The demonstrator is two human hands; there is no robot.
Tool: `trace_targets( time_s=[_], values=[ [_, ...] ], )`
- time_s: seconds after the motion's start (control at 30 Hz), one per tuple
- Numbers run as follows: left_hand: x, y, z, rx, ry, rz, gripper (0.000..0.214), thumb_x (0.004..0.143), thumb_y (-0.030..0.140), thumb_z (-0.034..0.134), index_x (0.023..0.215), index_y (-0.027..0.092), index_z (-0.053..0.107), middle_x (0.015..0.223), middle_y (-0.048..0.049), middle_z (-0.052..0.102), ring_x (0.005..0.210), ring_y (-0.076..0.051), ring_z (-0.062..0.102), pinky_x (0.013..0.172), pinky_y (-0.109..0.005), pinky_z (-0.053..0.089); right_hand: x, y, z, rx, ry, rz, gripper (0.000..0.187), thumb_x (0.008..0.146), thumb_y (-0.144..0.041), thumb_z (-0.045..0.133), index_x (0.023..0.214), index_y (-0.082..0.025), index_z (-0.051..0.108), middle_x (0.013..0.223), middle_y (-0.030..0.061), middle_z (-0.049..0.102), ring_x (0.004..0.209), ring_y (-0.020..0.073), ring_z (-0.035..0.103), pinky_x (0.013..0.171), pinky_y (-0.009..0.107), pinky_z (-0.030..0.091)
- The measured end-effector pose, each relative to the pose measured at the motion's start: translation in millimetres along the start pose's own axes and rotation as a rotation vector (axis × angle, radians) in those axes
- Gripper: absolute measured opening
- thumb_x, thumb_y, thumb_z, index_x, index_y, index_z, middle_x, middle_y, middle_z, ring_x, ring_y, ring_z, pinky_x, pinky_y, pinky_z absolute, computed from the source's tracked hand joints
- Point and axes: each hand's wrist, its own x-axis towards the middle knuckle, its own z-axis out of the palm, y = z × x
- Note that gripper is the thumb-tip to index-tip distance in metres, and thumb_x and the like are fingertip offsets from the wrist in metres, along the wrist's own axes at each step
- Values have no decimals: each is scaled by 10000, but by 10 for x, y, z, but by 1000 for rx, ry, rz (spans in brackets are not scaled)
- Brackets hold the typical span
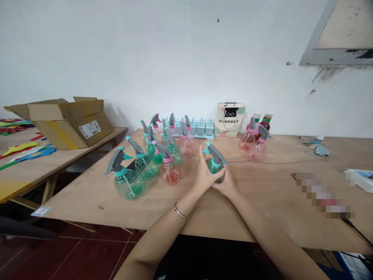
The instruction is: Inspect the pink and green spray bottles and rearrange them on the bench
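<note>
A green spray bottle (215, 168) with a grey and turquoise trigger head is held between both hands above the middle of the table. My left hand (204, 174) wraps its left side, the fingers pointing up beside the bottle and the thumb across the front. From the right and below, my right hand (227, 184) closes round the bottle's body. Left of the hands stand several more spray bottles, among them a pink one (170, 171) and a large green one (128, 182). Two pink spray bottles (257, 149) stand to the right, farther back.
Along the wall are a pale blue popsicle mould (201, 130), a paper bag (229, 130) and dark red bottles (265, 122). At the right lie a glue bottle (317, 141) and a blurred-out object (323, 196). An open cardboard box (72, 124) and colourful gloves occupy the left table.
</note>
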Motion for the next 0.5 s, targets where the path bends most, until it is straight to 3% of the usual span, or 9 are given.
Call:
trace_targets(
  time_s=[0.1, 0.17, 0.2, 0.3, 0.43, 0.5],
  values=[
    [80, -73, -116, 51, 115, 18, 1055, 622, 342, 833, 1475, 231, 220, 1364, -161, 453, 1300, -312, 448, 1094, -460, 334, 51, -68, -143, -63, -175, -98, 929, 664, -428, 765, 1468, -227, 343, 1463, 111, 471, 1370, 318, 428, 1152, 498, 346],
    [135, -121, -191, 34, 160, -6, 1004, 610, 344, 829, 1442, 216, 283, 1414, -163, 387, 1359, -307, 371, 1124, -444, 293, 118, -48, -248, -75, -127, -134, 793, 751, -461, 673, 1452, -243, 372, 1445, 89, 499, 1352, 299, 456, 1152, 484, 349],
    [157, -135, -221, 9, 165, -31, 980, 606, 335, 825, 1428, 211, 305, 1420, -159, 378, 1375, -302, 347, 1135, -435, 277, 162, -7, -311, -84, -15, -141, 692, 811, -461, 600, 1435, -247, 392, 1429, 85, 515, 1344, 289, 468, 1151, 486, 345],
    [197, -136, -272, -110, 161, -130, 809, 631, 300, 785, 1345, 221, 412, 1367, -118, 442, 1335, -271, 396, 1114, -404, 311, 312, 238, -582, -174, 491, -101, 529, 914, -415, 445, 1406, -229, 393, 1438, 106, 479, 1368, 274, 430, 1152, 510, 311],
    [195, -99, -266, -354, 120, -305, 542, 657, 328, 757, 1151, 218, 563, 1098, -50, 592, 1015, -206, 594, 910, -342, 468, 472, 696, -1045, -418, 962, 107, 756, 801, -541, 565, 1387, -117, 345, 1418, 208, 425, 1371, 320, 388, 1143, 532, 299],
    [184, -84, -259, -434, 107, -345, 547, 631, 367, 790, 1117, 215, 591, 1005, -28, 609, 885, -175, 613, 807, -303, 489, 531, 895, -1209, -442, 1022, 184, 890, 733, -563, 649, 1396, -75, 312, 1438, 269, 373, 1384, 361, 347, 1158, 543, 251]
  ],
)
